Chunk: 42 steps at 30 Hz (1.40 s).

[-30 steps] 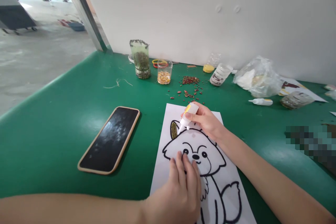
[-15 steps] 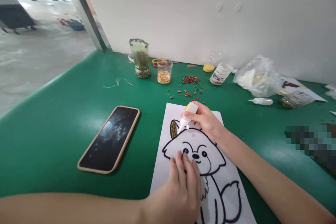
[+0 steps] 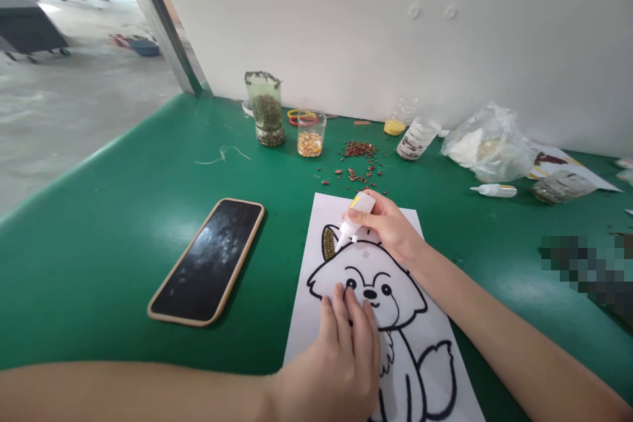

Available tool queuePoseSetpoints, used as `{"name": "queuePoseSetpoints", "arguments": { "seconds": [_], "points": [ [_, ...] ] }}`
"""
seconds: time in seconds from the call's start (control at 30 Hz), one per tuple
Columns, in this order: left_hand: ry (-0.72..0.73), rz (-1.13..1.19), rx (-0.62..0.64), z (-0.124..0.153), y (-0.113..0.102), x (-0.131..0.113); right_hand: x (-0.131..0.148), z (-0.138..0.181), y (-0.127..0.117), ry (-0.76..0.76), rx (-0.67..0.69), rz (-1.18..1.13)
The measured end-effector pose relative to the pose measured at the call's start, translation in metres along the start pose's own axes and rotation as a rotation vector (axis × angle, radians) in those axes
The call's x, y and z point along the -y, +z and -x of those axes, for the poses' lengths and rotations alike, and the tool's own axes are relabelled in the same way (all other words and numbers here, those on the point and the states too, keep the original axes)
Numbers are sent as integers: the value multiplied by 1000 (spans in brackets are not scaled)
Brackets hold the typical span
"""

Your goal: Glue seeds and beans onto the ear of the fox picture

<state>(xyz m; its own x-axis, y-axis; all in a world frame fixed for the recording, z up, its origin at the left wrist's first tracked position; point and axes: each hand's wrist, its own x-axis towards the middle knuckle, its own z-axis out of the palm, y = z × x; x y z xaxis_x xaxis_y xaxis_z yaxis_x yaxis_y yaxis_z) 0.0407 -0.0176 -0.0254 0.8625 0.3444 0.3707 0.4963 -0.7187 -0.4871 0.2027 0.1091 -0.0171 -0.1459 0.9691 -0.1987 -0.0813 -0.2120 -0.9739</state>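
A white sheet with a black outline drawing of a fox [image 3: 410, 306] lies on the green table. Small greenish beans [image 3: 329, 245] fill part of the fox's left-side ear. My right hand [image 3: 383, 221] grips a small white glue bottle [image 3: 357, 212], tilted nozzle-down, its tip at the ear's lower edge beside the beans. Whether the tip touches the paper I cannot tell. My left hand [image 3: 341, 356] lies flat over the lower face and chest of the fox, fingers stretched out, and covers part of the drawing.
A phone [image 3: 208, 264] lies left of the sheet. Behind it stand a green cup of seeds [image 3: 267, 112] and a cup of corn kernels [image 3: 310, 138]. Loose red beans [image 3: 360, 150], a tipped plastic jar [image 3: 418, 140], a plastic bag [image 3: 489, 145] and another glue bottle [image 3: 494, 190] lie towards the wall.
Both hands and the glue bottle hold almost the same place over the sheet. The whole view has shifted very slightly. In the far background, a person's legs have moved left.
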Motion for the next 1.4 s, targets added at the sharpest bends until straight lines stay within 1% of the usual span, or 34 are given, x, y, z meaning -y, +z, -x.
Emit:
{"name": "queuePoseSetpoints", "arguments": {
  "seconds": [0.17,1.4],
  "points": [
    [4,0,2,0,0,1,-2,-1,-1,-28,-1,-9],
    [12,15,1,0,0,2,1,-2,2,-42,-81,-13]
  ]
}}
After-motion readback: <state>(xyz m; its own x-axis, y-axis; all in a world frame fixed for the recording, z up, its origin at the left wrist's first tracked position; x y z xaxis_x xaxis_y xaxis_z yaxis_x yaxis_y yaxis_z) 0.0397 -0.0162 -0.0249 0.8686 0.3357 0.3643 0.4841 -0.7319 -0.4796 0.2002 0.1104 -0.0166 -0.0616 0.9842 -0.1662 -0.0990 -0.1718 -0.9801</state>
